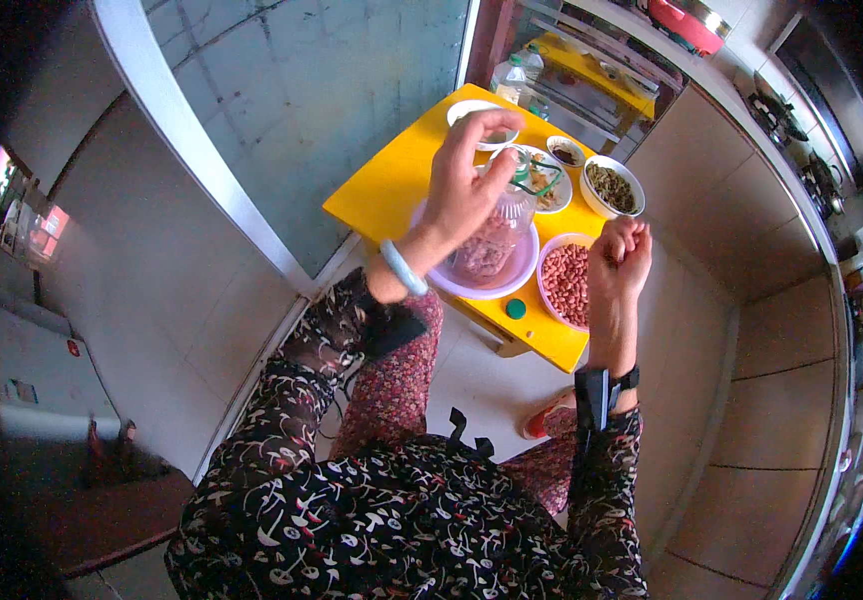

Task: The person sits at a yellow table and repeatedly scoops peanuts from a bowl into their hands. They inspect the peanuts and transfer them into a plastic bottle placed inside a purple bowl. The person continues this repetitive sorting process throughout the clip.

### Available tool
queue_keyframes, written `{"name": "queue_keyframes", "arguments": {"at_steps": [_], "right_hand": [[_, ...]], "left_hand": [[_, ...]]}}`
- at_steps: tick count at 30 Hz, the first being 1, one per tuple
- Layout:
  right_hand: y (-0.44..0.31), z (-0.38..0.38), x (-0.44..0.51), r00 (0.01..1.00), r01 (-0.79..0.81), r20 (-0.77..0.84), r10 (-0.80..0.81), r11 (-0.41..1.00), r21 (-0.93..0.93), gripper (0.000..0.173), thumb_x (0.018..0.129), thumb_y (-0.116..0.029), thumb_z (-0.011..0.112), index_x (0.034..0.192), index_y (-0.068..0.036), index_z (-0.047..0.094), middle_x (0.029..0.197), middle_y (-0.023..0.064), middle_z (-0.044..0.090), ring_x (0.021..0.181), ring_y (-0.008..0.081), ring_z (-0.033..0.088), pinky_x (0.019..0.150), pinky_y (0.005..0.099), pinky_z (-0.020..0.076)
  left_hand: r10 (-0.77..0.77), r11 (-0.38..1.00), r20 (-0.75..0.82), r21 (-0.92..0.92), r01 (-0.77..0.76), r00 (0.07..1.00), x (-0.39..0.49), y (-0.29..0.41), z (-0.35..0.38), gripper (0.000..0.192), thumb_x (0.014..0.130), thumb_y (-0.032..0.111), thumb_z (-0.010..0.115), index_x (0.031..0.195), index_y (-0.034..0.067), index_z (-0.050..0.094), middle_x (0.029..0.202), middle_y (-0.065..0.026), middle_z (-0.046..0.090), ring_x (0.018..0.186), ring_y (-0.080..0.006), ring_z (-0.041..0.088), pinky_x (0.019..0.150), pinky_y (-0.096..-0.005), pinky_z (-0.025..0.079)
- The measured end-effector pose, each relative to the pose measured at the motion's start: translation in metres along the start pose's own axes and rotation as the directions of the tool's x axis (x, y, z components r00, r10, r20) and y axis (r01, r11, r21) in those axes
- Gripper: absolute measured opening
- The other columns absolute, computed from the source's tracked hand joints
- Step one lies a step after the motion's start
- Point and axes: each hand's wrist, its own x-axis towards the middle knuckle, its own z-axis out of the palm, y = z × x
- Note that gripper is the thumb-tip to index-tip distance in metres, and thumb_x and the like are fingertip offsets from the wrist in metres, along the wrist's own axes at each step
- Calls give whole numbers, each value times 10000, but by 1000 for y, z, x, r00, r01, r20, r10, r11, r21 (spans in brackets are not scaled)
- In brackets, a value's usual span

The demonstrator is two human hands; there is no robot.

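Note:
My left hand [469, 169] hovers at the neck of a clear plastic bottle [503, 232], thumb and curved fingers apart. Whether the thumb touches the neck is unclear. The bottle has a green handle [548, 176] and is partly filled with reddish-pink contents. It stands in a lilac plastic basin [530, 271], partly hidden by my left hand and wrist. My right hand [621, 251] is raised with curled fingers, beside a pink-rimmed bowl of red-skinned peanuts [566, 281]. Its palm is hidden, so I cannot see whether it holds anything. A green bottle cap [515, 308] lies near the table's front edge.
The yellow table [383, 195] also bears a white bowl [469, 111], a plate of food [560, 196], a small dark-filled dish [565, 151] and a bowl of greenish-brown food [613, 187]. Plastic bottles [510, 79] stand behind it. Tiled cabinets [769, 322] curve along the right.

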Motion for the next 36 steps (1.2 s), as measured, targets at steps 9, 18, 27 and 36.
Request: {"name": "queue_keyframes", "arguments": {"at_steps": [9, 18, 27, 36], "right_hand": [[57, 66, 77, 974, -164, 140, 177, 982, -98, 298, 1069, -247, 465, 814, -95, 486, 714, 1, 454, 499, 76, 331, 396, 230, 233], [92, 82, 97, 999, 27, 39, -6, 838, -545, 309, 1056, -333, 517, 826, -127, 503, 693, 14, 489, 510, 118, 374, 431, 270, 276], [107, 88, 95, 983, 124, 3, -182, 662, -739, 350, 1036, -358, 539, 805, -94, 524, 655, 42, 506, 518, 151, 452, 451, 304, 368], [109, 92, 87, 980, 152, 42, -197, 586, -796, 331, 1022, -351, 582, 835, -78, 565, 748, 65, 580, 617, 161, 532, 537, 300, 458]], "left_hand": [[-296, 952, 275, 158, 261, 915, 16, -55, 44, 329, 797, 187, 798, 1038, 19, 650, 1028, -170, 732, 987, -349, 703, 887, -403, 553], [-324, 943, 87, 106, 315, 942, 14, -55, 56, 216, 807, 104, 769, 950, 28, 627, 950, -187, 711, 911, -390, 701, 775, -440, 552], [-335, 935, 69, 145, 323, 940, 16, -56, 58, 180, 915, 198, 664, 976, 31, 637, 963, -199, 723, 936, -413, 688, 787, -454, 547], [-383, 908, 83, 217, 358, 920, 18, -59, 60, 205, 906, 231, 668, 974, 40, 641, 974, -197, 715, 949, -414, 680, 775, -470, 542]]}}
